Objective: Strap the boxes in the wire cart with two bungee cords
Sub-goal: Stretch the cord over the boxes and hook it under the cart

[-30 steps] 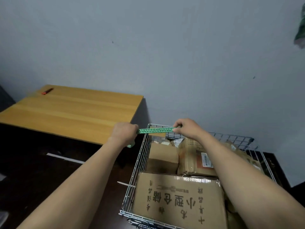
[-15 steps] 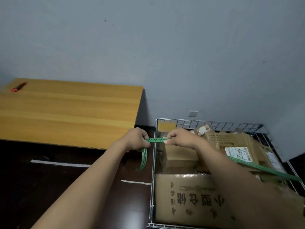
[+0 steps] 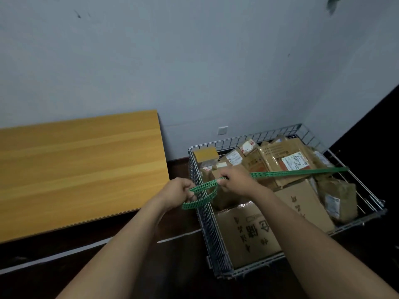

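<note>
A wire cart [image 3: 195, 173] stands on the dark floor, filled with several brown cardboard boxes [image 3: 248, 229]. A green bungee cord [image 3: 298, 172] runs taut across the boxes from the cart's right rim to its left side. My right hand [image 3: 235, 182] is closed on the cord just inside the left rim. My left hand [image 3: 179, 192] grips the cord's loose end just outside that rim, where it curls into a small loop. Only one cord is visible.
A wooden table [image 3: 75, 167] stands to the left of the cart, close to it. The grey wall behind carries a white socket plate [image 3: 222, 130]. A white line [image 3: 64, 253] marks the dark floor.
The view has swung right and tilted, showing the cord stretched to the cart's right rim. Both hands have stayed at the left rim, and the loose end has curled into a loop.
</note>
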